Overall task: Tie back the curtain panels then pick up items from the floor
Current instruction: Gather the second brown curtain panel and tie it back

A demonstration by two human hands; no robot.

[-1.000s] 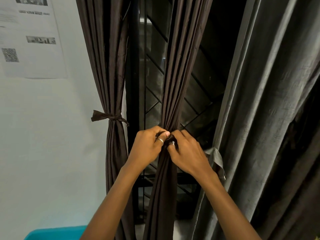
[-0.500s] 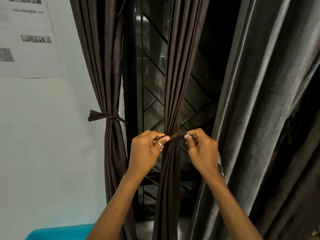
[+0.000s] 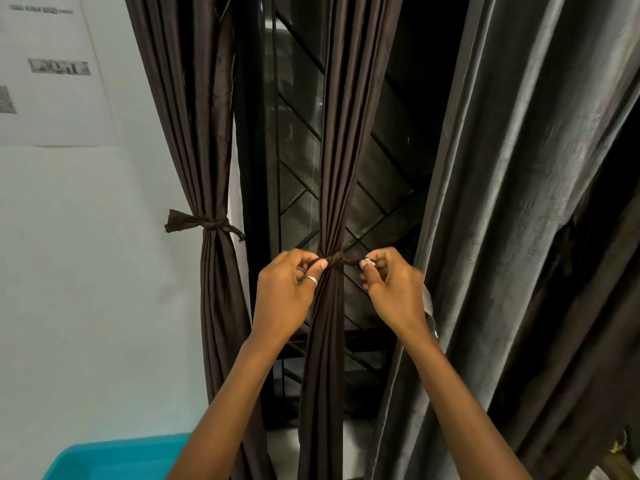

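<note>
Two brown curtain panels at a window grille (image 3: 298, 133): left panel (image 3: 194, 133) already tied; middle panel (image 3: 341, 150) cinched by tieback (image 3: 337, 262), knot approx. half tightened. Curled fingers of left hand (image 3: 284, 296) & right hand (image 3: 394, 292) each pinch one taut tieback end. Grey curtain (image 3: 512, 202) at right hangs untied; floor pickup seemingly not begun.

Tied panel (image 3: 218, 306) left of middle panel (image 3: 332, 168)
</note>
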